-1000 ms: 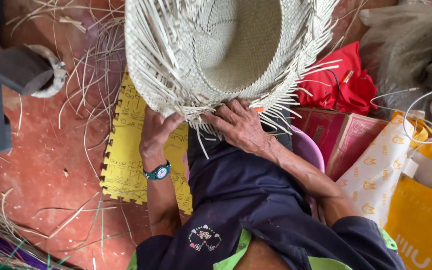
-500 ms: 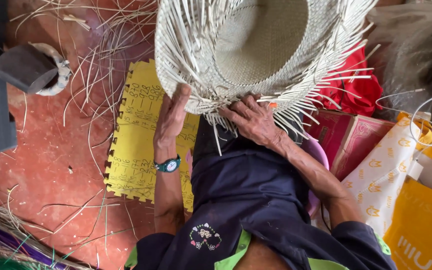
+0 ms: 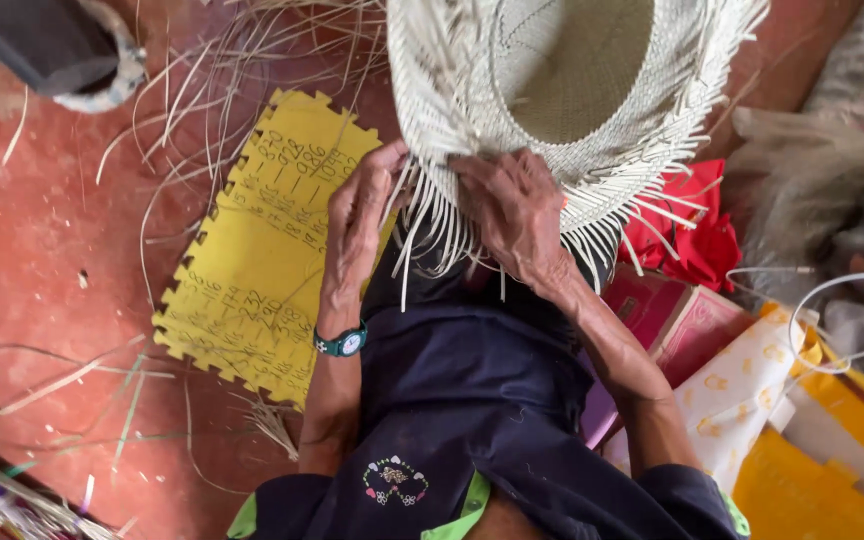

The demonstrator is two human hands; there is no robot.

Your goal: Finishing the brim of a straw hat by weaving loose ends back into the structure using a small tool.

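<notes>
Upper centre of frame: half-woven straw hat [image 3: 572, 90], crown cavity facing the camera, brim edge unfinished with loose strands fanning out all round. It sits on the person's lap, over the dark blue garment [image 3: 472, 400].

Change vs. the earlier frames: hat has shifted right and up in frame, and the left hand [image 3: 362, 215] has moved from under the brim onto its near-left edge. Right hand [image 3: 512, 215] was already on the near edge and is there now. I read that as the hat being rotated a bit, with work now on a new section of the fringe.

Hand state: left fingers curled, pinching a few loose strands at the brim. Right hand closed over the brim edge, fingers tucked among the strands; exact grip is hidden.

Orientation: hat roughly round, so no strong long axis; opening points toward the viewer. Fringe under the hands hangs down-frame toward the lap.

Around: yellow foam puzzle mat [image 3: 262, 250] left of the left arm, on the red floor [image 3: 52, 260]; green wristwatch [image 3: 344, 342]; red cloth [image 3: 682, 230] right of the hat.
</notes>
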